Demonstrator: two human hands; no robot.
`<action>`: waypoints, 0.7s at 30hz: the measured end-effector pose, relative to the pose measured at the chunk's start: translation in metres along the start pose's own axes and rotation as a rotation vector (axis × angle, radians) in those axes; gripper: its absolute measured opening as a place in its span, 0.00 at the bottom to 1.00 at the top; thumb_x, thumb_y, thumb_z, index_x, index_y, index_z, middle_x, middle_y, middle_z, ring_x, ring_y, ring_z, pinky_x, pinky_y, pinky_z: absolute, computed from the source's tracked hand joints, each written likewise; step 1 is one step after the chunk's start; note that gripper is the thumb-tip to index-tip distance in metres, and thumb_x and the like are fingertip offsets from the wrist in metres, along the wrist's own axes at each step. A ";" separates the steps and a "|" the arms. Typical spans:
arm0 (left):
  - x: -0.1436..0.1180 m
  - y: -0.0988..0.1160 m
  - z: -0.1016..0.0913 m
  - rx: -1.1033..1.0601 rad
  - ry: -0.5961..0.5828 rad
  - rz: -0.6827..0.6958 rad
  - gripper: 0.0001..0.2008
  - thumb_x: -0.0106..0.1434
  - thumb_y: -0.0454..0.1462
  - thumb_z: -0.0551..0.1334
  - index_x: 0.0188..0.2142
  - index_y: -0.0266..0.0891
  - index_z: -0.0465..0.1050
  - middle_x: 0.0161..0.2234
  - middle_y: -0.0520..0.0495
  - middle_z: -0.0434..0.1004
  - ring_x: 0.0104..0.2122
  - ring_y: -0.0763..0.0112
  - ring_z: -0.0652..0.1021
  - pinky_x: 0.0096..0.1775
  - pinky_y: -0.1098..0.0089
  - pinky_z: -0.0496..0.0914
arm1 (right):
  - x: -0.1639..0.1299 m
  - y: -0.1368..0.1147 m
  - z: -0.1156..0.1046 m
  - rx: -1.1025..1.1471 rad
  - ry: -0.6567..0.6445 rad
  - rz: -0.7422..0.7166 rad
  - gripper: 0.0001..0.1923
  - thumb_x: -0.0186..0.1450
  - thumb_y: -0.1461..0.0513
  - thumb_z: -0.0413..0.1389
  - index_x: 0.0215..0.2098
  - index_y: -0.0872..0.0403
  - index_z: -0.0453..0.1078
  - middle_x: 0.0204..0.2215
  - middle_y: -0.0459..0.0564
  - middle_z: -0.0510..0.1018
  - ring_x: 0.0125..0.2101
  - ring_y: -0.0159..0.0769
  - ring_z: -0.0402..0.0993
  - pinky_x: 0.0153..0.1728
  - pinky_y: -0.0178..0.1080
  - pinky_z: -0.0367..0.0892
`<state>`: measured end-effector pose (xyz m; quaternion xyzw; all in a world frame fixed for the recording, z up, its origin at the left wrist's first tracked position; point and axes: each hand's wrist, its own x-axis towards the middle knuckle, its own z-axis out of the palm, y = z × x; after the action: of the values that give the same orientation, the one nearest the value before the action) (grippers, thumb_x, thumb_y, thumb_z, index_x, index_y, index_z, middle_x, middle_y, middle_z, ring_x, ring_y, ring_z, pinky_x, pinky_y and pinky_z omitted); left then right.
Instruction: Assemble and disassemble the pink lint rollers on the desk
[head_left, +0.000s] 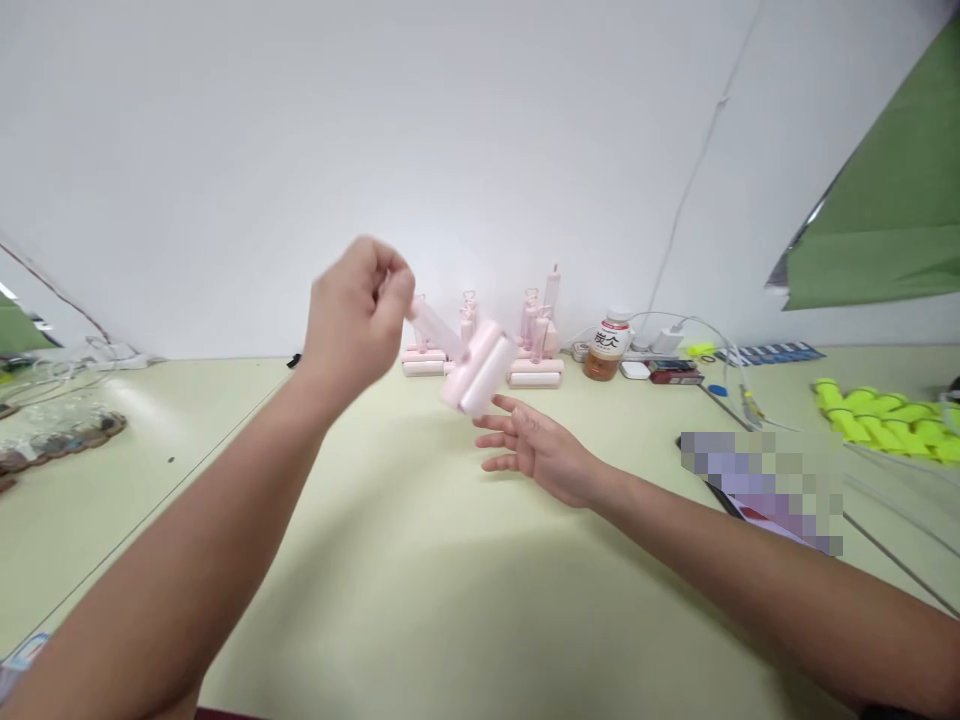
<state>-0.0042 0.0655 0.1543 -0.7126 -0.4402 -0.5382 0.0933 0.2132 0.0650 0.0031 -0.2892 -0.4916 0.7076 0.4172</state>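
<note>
My left hand [367, 305] is closed around the handle end of a pale pink lint roller [478, 368], raised above the table. The roller hangs tilted, its wide head with the white cylinder pointing down to the right, slightly blurred by motion. Just below that head is my right hand [536, 450], its fingers spread and holding nothing; whether a fingertip touches the roller I cannot tell. Behind, near the wall, stand several similar pink lint rollers [535, 372] with their handles upright, partly hidden by the held one.
On the pale green table [420, 600], an amber bottle [606, 345] with a white lid stands right of the rollers. Small boxes [675, 373] and white cables lie beyond it. Bright yellow pieces [885, 415] sit far right, near a pixelated flat item [757, 495]. Brown round items [60, 440] lie left.
</note>
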 end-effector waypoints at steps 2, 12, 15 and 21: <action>-0.036 0.002 0.002 -0.169 -0.036 -0.119 0.04 0.64 0.38 0.60 0.33 0.40 0.68 0.21 0.55 0.67 0.20 0.76 0.65 0.26 0.71 0.61 | -0.009 0.009 0.005 0.038 -0.050 -0.031 0.22 0.62 0.50 0.61 0.51 0.48 0.68 0.50 0.55 0.75 0.46 0.44 0.74 0.43 0.48 0.74; -0.147 -0.014 0.069 -0.762 -0.353 -0.691 0.20 0.56 0.52 0.65 0.33 0.35 0.75 0.30 0.46 0.77 0.33 0.66 0.75 0.36 0.69 0.69 | -0.023 0.034 0.011 -0.257 0.176 -0.184 0.24 0.58 0.50 0.64 0.49 0.50 0.68 0.45 0.53 0.78 0.44 0.44 0.75 0.45 0.48 0.71; -0.155 -0.031 0.073 -0.785 -0.103 -0.857 0.21 0.56 0.53 0.65 0.33 0.36 0.73 0.29 0.49 0.76 0.31 0.69 0.74 0.34 0.71 0.68 | -0.013 0.025 -0.017 -0.568 0.249 -0.265 0.22 0.65 0.51 0.55 0.53 0.51 0.66 0.46 0.55 0.78 0.44 0.45 0.75 0.45 0.49 0.71; -0.157 -0.057 0.069 -0.902 0.034 -1.116 0.22 0.51 0.53 0.69 0.33 0.37 0.71 0.27 0.53 0.72 0.27 0.74 0.71 0.30 0.74 0.66 | 0.017 -0.016 -0.105 -1.568 0.296 -0.239 0.27 0.57 0.63 0.61 0.56 0.58 0.68 0.53 0.64 0.73 0.53 0.58 0.67 0.55 0.57 0.60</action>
<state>-0.0032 0.0585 -0.0265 -0.3418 -0.4723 -0.6462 -0.4925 0.2961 0.1301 -0.0191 -0.5341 -0.8123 0.0616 0.2262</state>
